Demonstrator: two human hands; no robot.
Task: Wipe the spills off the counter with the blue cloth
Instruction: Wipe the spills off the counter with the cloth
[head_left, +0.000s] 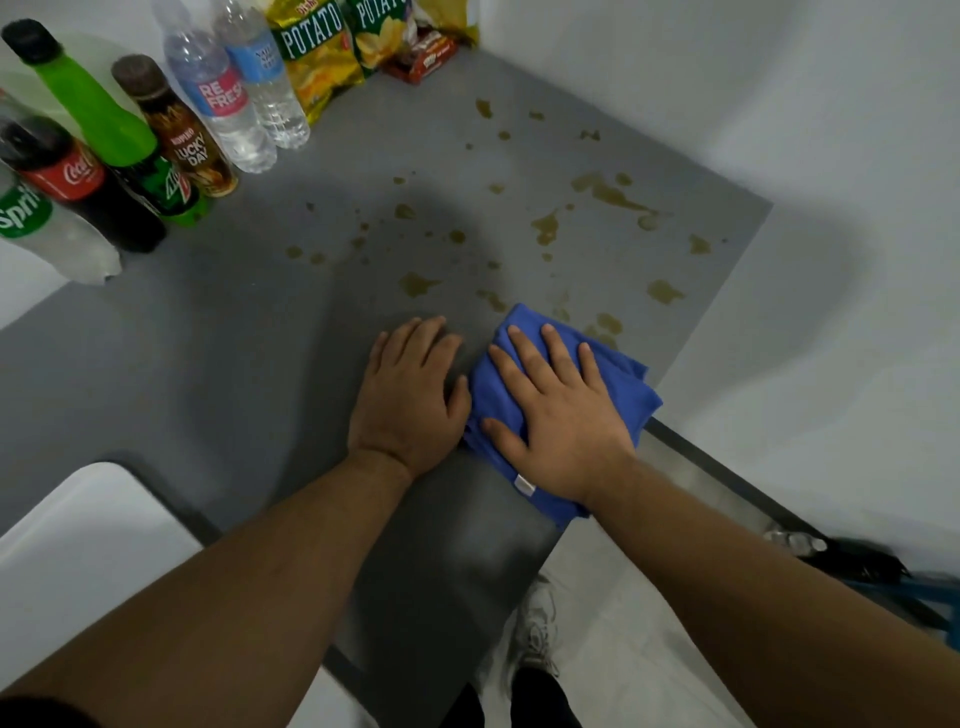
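While the right hand lies flat with fingers spread on the blue cloth, the left hand lies flat beside it on the gray counter. Brown spills dot the counter beyond the cloth, near the bottles.

soda bottles | water bottles | potato chip bags | red box, possibly snacks

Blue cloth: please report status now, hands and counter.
Right hand flat on blue cloth; left hand flat on counter beside it. Brown spills ahead, unwiped. Path clear; bottles far left.
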